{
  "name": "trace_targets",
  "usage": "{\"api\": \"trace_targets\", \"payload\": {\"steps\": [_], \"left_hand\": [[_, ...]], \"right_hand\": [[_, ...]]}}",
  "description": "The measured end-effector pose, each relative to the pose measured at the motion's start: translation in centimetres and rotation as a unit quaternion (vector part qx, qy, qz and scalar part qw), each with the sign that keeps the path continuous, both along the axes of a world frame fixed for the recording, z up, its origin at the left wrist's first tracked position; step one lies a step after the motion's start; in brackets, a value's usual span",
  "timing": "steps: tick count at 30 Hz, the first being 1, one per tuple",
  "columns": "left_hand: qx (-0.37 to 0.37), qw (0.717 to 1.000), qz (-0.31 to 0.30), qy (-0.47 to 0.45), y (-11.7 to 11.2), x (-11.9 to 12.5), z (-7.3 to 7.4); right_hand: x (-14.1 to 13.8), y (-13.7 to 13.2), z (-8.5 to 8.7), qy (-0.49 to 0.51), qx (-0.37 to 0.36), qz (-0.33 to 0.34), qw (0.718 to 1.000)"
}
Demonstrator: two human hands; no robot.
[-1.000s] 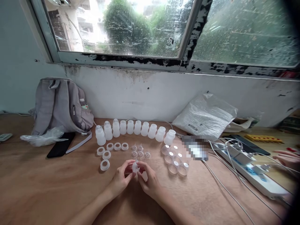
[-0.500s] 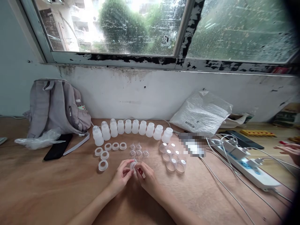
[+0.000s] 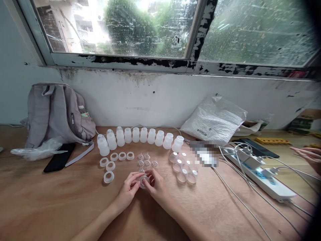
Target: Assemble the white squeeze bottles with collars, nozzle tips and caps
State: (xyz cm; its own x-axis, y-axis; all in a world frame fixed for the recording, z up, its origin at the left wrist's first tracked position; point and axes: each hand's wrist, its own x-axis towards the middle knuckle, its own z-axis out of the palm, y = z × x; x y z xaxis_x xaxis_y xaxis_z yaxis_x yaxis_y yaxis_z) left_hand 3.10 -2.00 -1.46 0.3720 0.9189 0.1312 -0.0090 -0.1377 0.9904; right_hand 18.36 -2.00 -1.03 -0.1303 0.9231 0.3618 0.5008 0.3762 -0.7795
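Observation:
My left hand (image 3: pixel 128 191) and my right hand (image 3: pixel 156 187) meet over the wooden table (image 3: pixel 50 201), both pinching one small translucent plastic ring with a clear insert (image 3: pixel 144 180). Just beyond my fingers lie several small clear teat-like inserts (image 3: pixel 147 160). To the left lie several white plastic rings (image 3: pixel 110 165). To the right sit several clear dome caps (image 3: pixel 184 165). A row of small translucent bottles (image 3: pixel 140 137) stands behind them near the wall.
A grey backpack (image 3: pixel 55 113), a crumpled clear bag (image 3: pixel 37 150) and a black phone (image 3: pixel 59 162) lie at the left. A white plastic bag (image 3: pixel 215 120), a power strip with cables (image 3: pixel 258 170) and another person's hand (image 3: pixel 308 155) are at the right.
My hands have lowered the small part toward the table and turned it so its round opening faces up. The view has shifted slightly to the right.

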Motion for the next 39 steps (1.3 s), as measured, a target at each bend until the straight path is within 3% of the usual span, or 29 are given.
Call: {"api": "trace_targets", "payload": {"steps": [2, 6, 12, 17, 25, 39], "left_hand": [[-0.005, 1.000, 0.007, -0.011, 0.1, 0.1, -0.1], [0.003, 0.999, 0.020, 0.044, 0.0, 0.1, 0.1], [0.113, 0.981, 0.052, 0.152, -0.6, 0.1, 0.6], [0.154, 0.966, 0.063, 0.199, -0.6, 0.1, 0.6], [0.144, 0.954, 0.084, 0.248, -1.5, 0.4, 1.1], [0.150, 0.951, 0.080, 0.259, -2.0, 0.3, 1.4]], "right_hand": [[0.0, -0.1, 0.5, 0.014, -0.030, 0.025, 0.999], [-0.2, -0.2, 0.9, 0.028, -0.005, 0.018, 0.999], [0.0, 0.0, 0.6, -0.007, -0.018, 0.024, 1.000], [0.1, 0.2, 0.1, -0.010, -0.029, 0.015, 0.999], [-0.2, 0.8, -1.3, -0.048, -0.006, 0.000, 0.999], [-0.4, 0.8, -1.0, -0.019, -0.038, 0.006, 0.999]]}}
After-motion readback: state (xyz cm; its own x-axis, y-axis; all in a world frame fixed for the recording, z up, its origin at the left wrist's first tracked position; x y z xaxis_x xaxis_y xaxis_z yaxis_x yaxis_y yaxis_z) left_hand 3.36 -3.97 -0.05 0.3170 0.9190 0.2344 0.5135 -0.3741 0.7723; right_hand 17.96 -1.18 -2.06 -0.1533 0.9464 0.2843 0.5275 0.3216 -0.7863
